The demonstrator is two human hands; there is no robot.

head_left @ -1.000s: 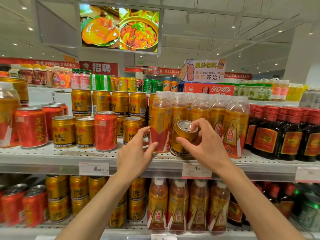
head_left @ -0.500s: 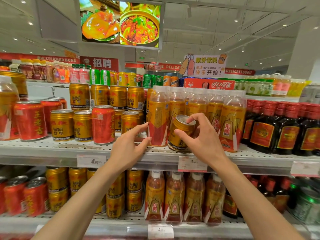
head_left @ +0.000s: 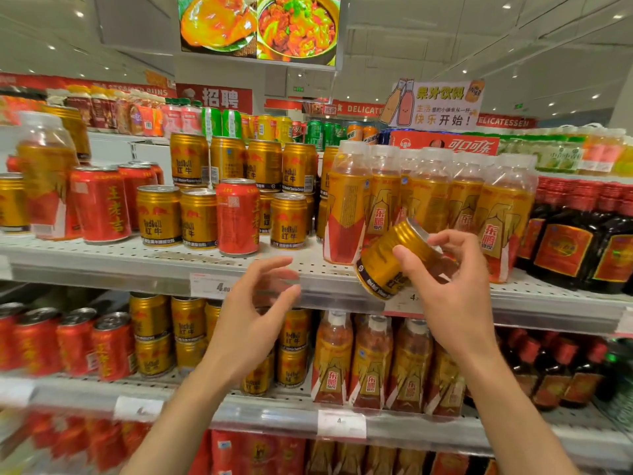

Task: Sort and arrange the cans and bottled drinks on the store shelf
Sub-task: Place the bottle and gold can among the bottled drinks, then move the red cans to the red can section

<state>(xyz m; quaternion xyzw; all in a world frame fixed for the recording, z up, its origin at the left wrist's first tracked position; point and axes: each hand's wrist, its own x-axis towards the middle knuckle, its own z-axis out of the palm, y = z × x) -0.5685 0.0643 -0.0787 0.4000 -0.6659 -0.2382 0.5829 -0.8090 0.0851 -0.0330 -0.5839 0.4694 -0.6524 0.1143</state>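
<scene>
we are in the middle of sorting. our right hand (head_left: 455, 296) has a gold can (head_left: 394, 262) lifted off the shelf (head_left: 164, 269), so we think this step is moving a can that sat in the wrong spot. the can is tipped on its side, top pointing up and to the right, and it is in the air just in front of the bottles (head_left: 424, 200), near the shelf edge.

we think the can belongs with the other gold cans (head_left: 178, 217), which stand to the left of the bottles. a red can (head_left: 238, 217) stands among them and looks out of place too. next we would need to turn the can upright and carry it left to the bare spot on the shelf beside the red can.

our right hand grips the can with thumb and fingers wrapped around its side. our left hand (head_left: 260, 323) holds nothing. its fingers are spread and curled a little, low in front of the shelf edge, left of the can and not touching it.
</scene>
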